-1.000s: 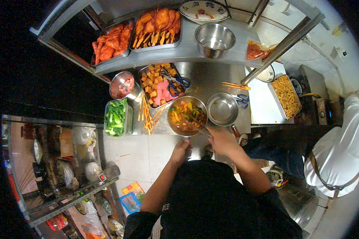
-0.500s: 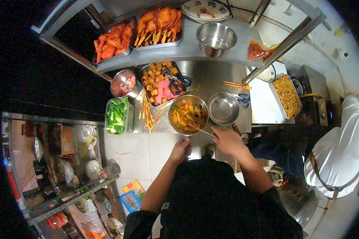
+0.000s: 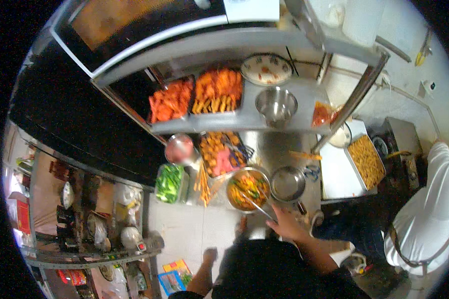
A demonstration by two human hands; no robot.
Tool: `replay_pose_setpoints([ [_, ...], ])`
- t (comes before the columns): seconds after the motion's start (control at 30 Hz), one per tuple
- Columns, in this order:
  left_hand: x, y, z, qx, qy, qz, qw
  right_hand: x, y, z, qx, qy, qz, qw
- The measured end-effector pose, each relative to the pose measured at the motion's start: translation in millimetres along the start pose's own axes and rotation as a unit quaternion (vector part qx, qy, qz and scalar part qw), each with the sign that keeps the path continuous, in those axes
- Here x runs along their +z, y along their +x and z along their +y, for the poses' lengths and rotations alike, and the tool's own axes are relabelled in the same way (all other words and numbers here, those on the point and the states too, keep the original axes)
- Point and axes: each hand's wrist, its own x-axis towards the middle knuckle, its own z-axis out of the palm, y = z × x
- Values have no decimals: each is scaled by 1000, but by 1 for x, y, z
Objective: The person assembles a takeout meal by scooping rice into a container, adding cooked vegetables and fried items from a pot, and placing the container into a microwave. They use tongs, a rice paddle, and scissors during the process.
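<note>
My right hand [image 3: 288, 225] is closed around the handle of metal tongs [image 3: 260, 208], whose far ends reach into a steel bowl [image 3: 233, 204] of mixed food in orange sauce with green pieces. Away from the bowl, my left hand [image 3: 210, 256] hangs low on the left; blur hides how its fingers are set. Just right of the food bowl sits another steel bowl [image 3: 288, 184]. Behind it to the left is a tray [image 3: 225, 173] with browned cubes, pink slices and scissors [image 3: 245, 152]. Wooden skewers [image 3: 203, 187] lie left of the food bowl.
Greens fill a plastic tub [image 3: 171, 183] beside a steel pot [image 3: 179, 149] at left. Overhead, a metal shelf [image 3: 234, 119] carries trays of red-marinated meat [image 3: 217, 88] and a deep bowl [image 3: 277, 105]. At right, a person in white [image 3: 424, 219] stands by a tray of yellowish pieces [image 3: 366, 162].
My left hand has let go of the food bowl's near edge and dropped down left. My right hand keeps the tongs in the bowl. The view has tilted up, showing more above the shelf.
</note>
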Motion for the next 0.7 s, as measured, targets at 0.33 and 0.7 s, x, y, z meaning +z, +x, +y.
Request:
replay_pose_setpoints([
  [0.33, 34, -33, -6, 257, 143, 95, 951, -13, -39, 22, 1, -34, -14, 999],
  [0.7, -24, 7, 65, 10, -407, 4, 913, -33, -64, -29, 45, 213, 244, 945],
])
